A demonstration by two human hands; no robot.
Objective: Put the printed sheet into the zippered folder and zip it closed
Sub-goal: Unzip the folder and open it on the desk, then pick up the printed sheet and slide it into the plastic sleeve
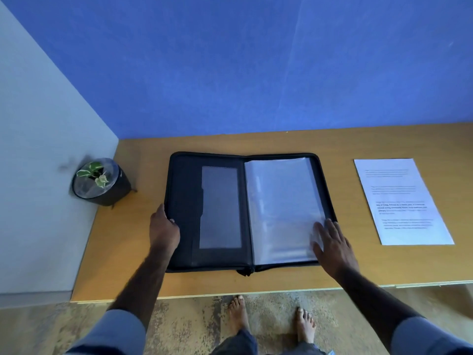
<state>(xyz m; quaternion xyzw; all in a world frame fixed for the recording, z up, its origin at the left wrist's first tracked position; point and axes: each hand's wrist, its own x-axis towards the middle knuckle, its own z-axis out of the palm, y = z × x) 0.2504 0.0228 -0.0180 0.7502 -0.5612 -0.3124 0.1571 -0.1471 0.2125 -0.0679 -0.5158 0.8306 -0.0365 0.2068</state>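
Two bare hands rest on a black zippered folder [220, 211] lying open flat on the wooden tabletop [256, 143], its spine running away from the person. The left hand [163, 228] curls over the folder's left edge, thumb on the outside of the cover and fingertips hooked on the rim. The right hand [332, 244] lies flat, fingers spread, on the near right corner of the clear plastic sleeves [281, 208] that fill the folder's right half; neither grip pinches anything loose.

Off to the right, well apart from the folder and untouched, the printed sheet [401, 201] lies face up on bare wood, its long axis running roughly parallel to the folder's spine, slightly skewed. It sits on the right hand's side, so that hand is plainly the nearer one; the left would have to cross the whole folder to reach it. Judging from this layout, the coming move is a sideways reach by the right hand, with the sheet needing little turning to match the sleeves.

A small potted plant [98, 180] stands at the tabletop's far left corner, clear of the work.
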